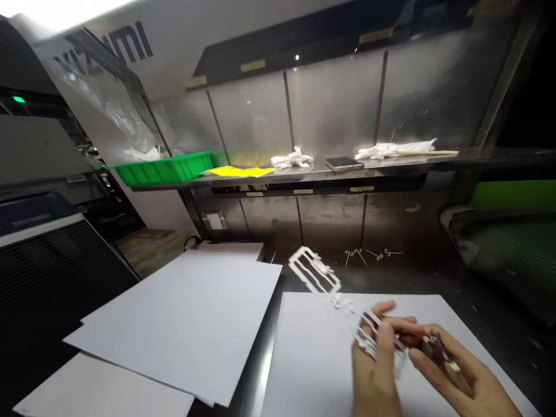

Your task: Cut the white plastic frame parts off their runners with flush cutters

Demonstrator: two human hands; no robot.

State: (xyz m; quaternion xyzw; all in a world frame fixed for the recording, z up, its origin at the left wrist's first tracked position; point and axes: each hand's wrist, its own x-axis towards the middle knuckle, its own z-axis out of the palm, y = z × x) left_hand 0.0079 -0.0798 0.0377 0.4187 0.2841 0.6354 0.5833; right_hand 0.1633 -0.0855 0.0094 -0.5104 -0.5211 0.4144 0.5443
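Observation:
My left hand (377,365) is closed on a white plastic frame part (315,271), a linked piece with slotted openings that stretches up and left from my fingers over the white sheet (313,347). At its right, my right hand (464,370) grips a small metal tool (447,362) with pale handles, probably cutters or pliers. The tool's tip lies close to the near end of the white part; whether they touch is hidden by my fingers and blur.
White sheets (182,313) are stacked on the left of the dark table. White scraps (377,255) lie behind my hands. A shelf (321,172) holds a green bin (169,169), yellow paper (241,172), white gloves (293,158) and a phone (344,163). At far left stands a black machine (52,301).

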